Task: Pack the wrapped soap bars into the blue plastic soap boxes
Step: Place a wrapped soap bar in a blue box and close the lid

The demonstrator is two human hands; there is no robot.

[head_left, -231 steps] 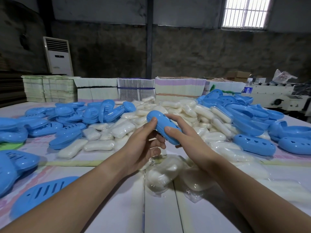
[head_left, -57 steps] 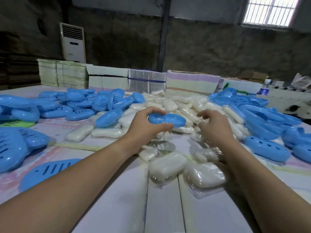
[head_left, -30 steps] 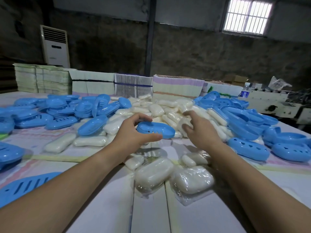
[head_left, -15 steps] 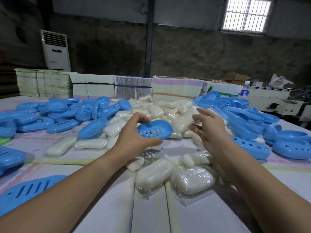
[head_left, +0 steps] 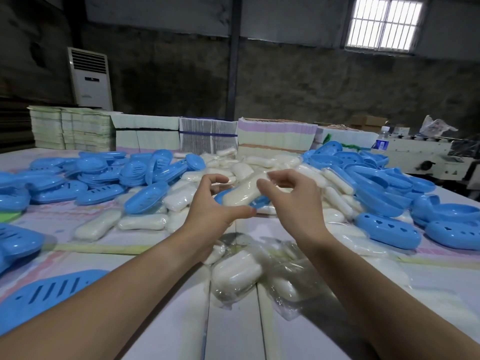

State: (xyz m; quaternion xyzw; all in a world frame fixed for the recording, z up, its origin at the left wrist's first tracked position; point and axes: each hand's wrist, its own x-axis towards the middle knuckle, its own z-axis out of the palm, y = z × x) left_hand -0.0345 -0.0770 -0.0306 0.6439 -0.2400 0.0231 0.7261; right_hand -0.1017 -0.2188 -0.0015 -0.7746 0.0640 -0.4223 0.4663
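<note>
My left hand (head_left: 211,209) grips a blue soap box half (head_left: 259,201) from the left, thumb under its near edge, fingers curled over the far side. A wrapped white soap bar (head_left: 242,192) lies slanted in that half. My right hand (head_left: 291,201) pinches the bar's upper right end between thumb and fingers. A pile of wrapped soap bars (head_left: 259,165) lies just behind both hands. More wrapped bars (head_left: 236,274) lie on the table below my wrists.
Blue box halves (head_left: 98,175) are heaped at the left, and blue lids with heart holes (head_left: 387,229) at the right. A slotted blue half (head_left: 49,292) lies near my left forearm. Stacked flat cartons (head_left: 145,136) line the table's far edge.
My right hand picked a wrapped bar from the pile and brought it left into the blue half that my left hand holds. The half has tilted up towards me.
</note>
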